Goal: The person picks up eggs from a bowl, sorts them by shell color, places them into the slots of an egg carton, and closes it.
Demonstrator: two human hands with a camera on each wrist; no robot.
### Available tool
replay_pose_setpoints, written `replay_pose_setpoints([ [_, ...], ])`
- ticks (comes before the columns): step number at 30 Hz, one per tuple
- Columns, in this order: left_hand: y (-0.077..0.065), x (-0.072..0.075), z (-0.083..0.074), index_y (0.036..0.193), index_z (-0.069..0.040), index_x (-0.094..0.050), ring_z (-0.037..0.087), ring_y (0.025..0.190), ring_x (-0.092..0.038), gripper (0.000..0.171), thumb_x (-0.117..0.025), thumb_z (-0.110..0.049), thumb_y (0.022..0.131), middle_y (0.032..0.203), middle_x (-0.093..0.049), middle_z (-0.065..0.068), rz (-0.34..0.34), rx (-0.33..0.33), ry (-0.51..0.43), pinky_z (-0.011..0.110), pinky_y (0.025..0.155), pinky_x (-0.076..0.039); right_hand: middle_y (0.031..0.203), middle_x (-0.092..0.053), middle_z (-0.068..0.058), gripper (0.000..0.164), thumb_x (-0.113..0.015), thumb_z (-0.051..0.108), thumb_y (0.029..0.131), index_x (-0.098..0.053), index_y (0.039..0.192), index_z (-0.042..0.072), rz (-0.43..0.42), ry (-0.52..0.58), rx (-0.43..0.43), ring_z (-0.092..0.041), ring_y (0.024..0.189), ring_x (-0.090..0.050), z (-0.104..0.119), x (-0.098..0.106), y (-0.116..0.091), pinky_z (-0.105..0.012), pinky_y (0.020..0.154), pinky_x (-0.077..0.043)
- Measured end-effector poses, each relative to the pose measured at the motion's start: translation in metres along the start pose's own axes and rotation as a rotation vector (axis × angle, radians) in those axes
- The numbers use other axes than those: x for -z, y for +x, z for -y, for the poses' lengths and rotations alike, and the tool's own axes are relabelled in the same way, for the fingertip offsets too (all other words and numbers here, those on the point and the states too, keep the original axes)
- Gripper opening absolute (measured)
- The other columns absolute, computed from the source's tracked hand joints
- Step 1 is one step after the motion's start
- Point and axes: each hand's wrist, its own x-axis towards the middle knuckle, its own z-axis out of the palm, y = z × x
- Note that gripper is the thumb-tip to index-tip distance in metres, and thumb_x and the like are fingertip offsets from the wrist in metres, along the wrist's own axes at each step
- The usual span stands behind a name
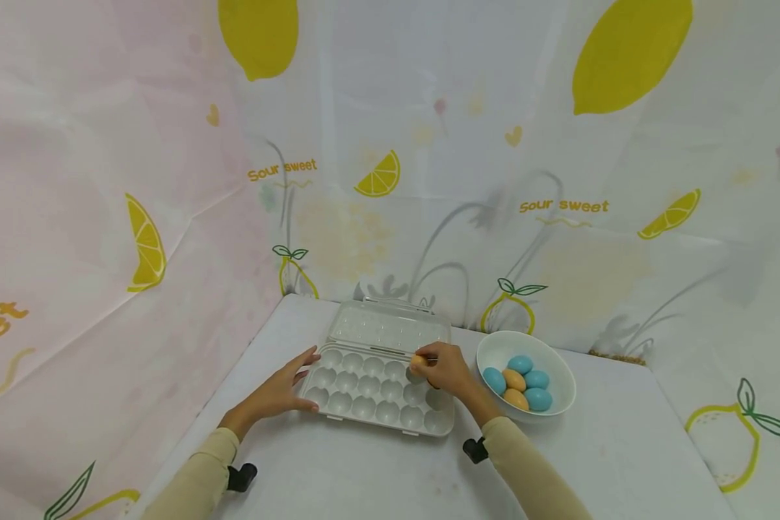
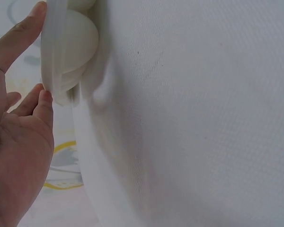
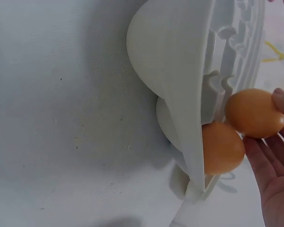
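Observation:
A white egg tray (image 1: 365,408) with rows of round cups lies on the table, its clear lid (image 1: 390,325) folded back behind it. My right hand (image 1: 446,370) pinches an orange-brown egg (image 3: 254,113) above the tray's far right part. Just beside it, in the right wrist view, a second orange-brown egg (image 3: 222,147) sits in an end cup; in the head view the hand hides that one. At the tray's left end, my left hand (image 1: 276,388) spreads thumb and fingers, with fingertips against the rim (image 2: 52,52).
Right of the tray stands a white bowl (image 1: 562,386) holding several blue eggs (image 1: 538,399) and two orange ones (image 1: 515,379). A lemon-printed cloth backdrop (image 1: 429,238) rises behind and to the left of the white table (image 1: 377,477).

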Motion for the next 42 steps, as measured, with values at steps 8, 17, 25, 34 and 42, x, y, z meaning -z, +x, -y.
replay_pose_setpoints([
  [8, 0.000, 0.000, -0.001, 0.155, -0.002, -0.015, 0.035, 0.142, -0.029, 0.120, -0.092, -0.021, 0.064, 0.152, -0.034, 0.020, -0.001, -0.001, -0.005, 0.044, 0.114, -0.032, 0.095, -0.070, -0.011, 0.023, -0.080, 0.005, 0.079, -0.074, 0.098, -0.004, 0.025, -0.105, 0.019, -0.023, 0.086, -0.067, 0.001, -0.002, 0.002, -0.023, 0.074, -0.061],
  [17, -0.001, 0.002, -0.001, 0.155, 0.000, -0.013, 0.037, 0.142, -0.027, 0.122, -0.091, -0.023, 0.064, 0.152, -0.032, 0.023, 0.008, -0.025, -0.017, 0.042, 0.114, -0.032, 0.093, -0.070, -0.011, 0.023, -0.079, 0.001, 0.077, -0.073, 0.098, -0.006, 0.047, -0.131, 0.070, -0.022, 0.086, -0.067, 0.000, -0.002, 0.005, -0.025, 0.075, -0.061],
  [25, -0.001, 0.002, -0.001, 0.155, -0.001, -0.014, 0.034, 0.142, -0.028, 0.122, -0.092, -0.024, 0.064, 0.152, -0.033, 0.020, 0.005, -0.014, 0.000, 0.040, 0.114, -0.033, 0.093, -0.072, -0.011, 0.019, -0.079, 0.002, 0.077, -0.076, 0.095, -0.002, 0.047, -0.187, 0.088, -0.022, 0.086, -0.068, -0.001, -0.005, 0.007, -0.029, 0.075, -0.061],
  [34, -0.001, 0.001, 0.002, 0.155, -0.001, -0.014, 0.035, 0.142, -0.028, 0.122, -0.091, -0.027, 0.064, 0.152, -0.033, 0.020, 0.002, -0.019, 0.000, 0.040, 0.114, -0.033, 0.090, -0.072, -0.010, 0.015, -0.072, -0.008, 0.076, -0.076, 0.089, 0.000, 0.022, -0.157, 0.059, -0.024, 0.082, -0.070, -0.001, -0.003, 0.006, -0.029, 0.071, -0.062],
  [42, -0.001, 0.001, 0.002, 0.155, 0.000, -0.014, 0.036, 0.142, -0.028, 0.122, -0.091, -0.026, 0.064, 0.152, -0.033, 0.021, 0.002, -0.028, -0.009, 0.041, 0.114, -0.032, 0.089, -0.071, -0.012, 0.011, -0.074, -0.005, 0.077, -0.075, 0.088, -0.001, -0.042, -0.154, 0.095, -0.028, 0.081, -0.070, 0.000, 0.009, 0.008, -0.034, 0.072, -0.063],
])
